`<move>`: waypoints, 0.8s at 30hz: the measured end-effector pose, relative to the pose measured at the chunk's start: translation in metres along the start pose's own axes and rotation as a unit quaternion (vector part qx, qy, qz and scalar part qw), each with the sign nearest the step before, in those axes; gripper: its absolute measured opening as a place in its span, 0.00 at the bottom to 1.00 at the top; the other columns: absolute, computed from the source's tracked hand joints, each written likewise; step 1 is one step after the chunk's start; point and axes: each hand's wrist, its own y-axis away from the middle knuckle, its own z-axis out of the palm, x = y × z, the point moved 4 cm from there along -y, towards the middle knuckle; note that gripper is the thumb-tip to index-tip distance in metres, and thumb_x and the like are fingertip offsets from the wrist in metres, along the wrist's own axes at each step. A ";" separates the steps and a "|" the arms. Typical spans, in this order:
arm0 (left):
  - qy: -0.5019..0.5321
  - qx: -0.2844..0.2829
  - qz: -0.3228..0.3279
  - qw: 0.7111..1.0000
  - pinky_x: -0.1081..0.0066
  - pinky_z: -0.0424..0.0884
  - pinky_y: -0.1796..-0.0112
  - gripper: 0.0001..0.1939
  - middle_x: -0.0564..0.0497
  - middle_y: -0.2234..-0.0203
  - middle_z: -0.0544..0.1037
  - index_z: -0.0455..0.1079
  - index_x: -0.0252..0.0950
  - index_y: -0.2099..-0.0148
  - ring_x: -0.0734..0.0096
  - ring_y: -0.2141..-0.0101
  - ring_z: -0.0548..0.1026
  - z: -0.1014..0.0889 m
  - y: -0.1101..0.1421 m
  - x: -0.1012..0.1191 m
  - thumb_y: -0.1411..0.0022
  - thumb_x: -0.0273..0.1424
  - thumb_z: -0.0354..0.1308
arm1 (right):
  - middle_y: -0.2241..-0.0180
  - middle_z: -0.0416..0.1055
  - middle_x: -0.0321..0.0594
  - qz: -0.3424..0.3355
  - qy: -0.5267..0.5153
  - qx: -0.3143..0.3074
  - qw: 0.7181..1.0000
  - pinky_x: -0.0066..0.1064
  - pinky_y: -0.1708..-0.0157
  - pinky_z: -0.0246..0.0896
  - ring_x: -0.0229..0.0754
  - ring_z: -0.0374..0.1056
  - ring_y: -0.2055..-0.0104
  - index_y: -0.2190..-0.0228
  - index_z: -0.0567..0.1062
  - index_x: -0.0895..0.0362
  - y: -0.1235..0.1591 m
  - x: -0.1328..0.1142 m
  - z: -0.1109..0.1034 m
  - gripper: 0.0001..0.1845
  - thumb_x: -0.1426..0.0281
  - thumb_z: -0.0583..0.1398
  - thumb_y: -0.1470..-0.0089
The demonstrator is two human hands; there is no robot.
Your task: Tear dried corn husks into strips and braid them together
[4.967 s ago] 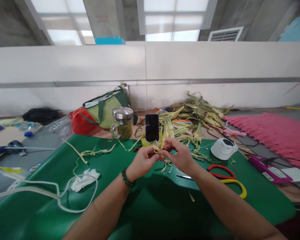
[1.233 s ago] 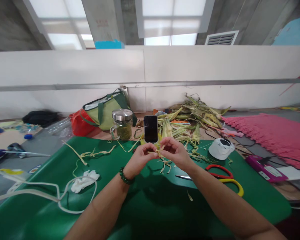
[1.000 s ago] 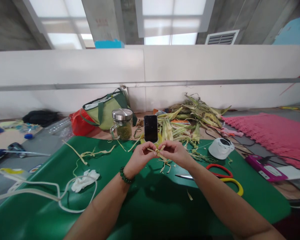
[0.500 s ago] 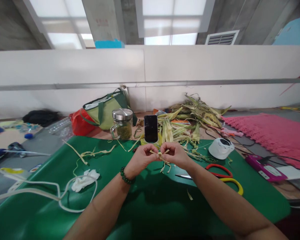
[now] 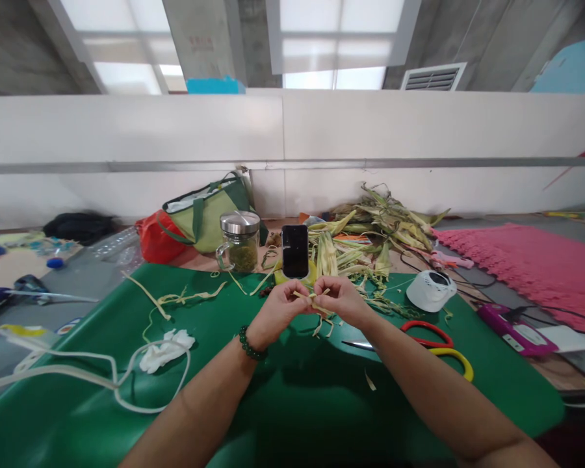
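My left hand (image 5: pixel 281 310) and my right hand (image 5: pixel 344 301) meet in the middle, above the green mat (image 5: pixel 292 403). Thumb and fingers of each are pinched on a small piece of pale corn husk (image 5: pixel 313 296), whose strip ends stick out between them. Loose strip ends dangle below the fingertips. Just beyond my hands a dark phone (image 5: pixel 295 250) stands upright on a yellow base (image 5: pixel 279 276). Scissors (image 5: pixel 436 351) with one red and one yellow handle lie beneath my right forearm, their blades partly hidden by it.
Dried corn husks (image 5: pixel 390 218) are heaped at the back. A glass mug (image 5: pixel 241 253) with a metal lid stands left of the phone. White cable (image 5: pixel 114 383) and crumpled tissue (image 5: pixel 166 351) lie left; a white device (image 5: pixel 431 290) and a purple power strip (image 5: pixel 517 330) sit right.
Both hands stay together at the same place, still pinching the husk. The fingertips have shifted slightly, and the strip ends lie at a slightly different angle. The view has moved very little.
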 end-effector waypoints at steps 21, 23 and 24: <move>-0.216 0.069 0.239 0.944 0.76 0.63 0.75 0.06 0.54 0.78 0.68 0.66 0.35 0.73 0.75 0.76 0.66 -0.004 0.005 0.012 0.46 0.30 0.58 | 0.82 0.66 0.32 -0.049 0.057 -0.003 0.997 0.24 0.82 0.55 0.32 0.60 0.82 0.75 0.72 0.59 0.002 -0.010 -0.006 0.17 0.57 0.65 0.58; -0.205 0.065 0.239 0.947 0.76 0.63 0.76 0.06 0.54 0.79 0.68 0.66 0.35 0.73 0.76 0.77 0.66 -0.005 0.005 0.010 0.47 0.30 0.59 | 0.84 0.62 0.31 -0.042 0.052 -0.021 0.998 0.23 0.83 0.51 0.30 0.58 0.83 0.77 0.71 0.60 0.002 -0.011 -0.007 0.19 0.55 0.64 0.57; -0.199 0.063 0.241 0.948 0.76 0.64 0.75 0.06 0.53 0.78 0.69 0.67 0.35 0.73 0.75 0.76 0.67 -0.005 0.005 0.010 0.47 0.30 0.59 | 0.85 0.61 0.30 -0.037 0.046 -0.029 0.998 0.22 0.83 0.50 0.30 0.57 0.83 0.78 0.70 0.60 0.002 -0.012 -0.006 0.20 0.54 0.63 0.56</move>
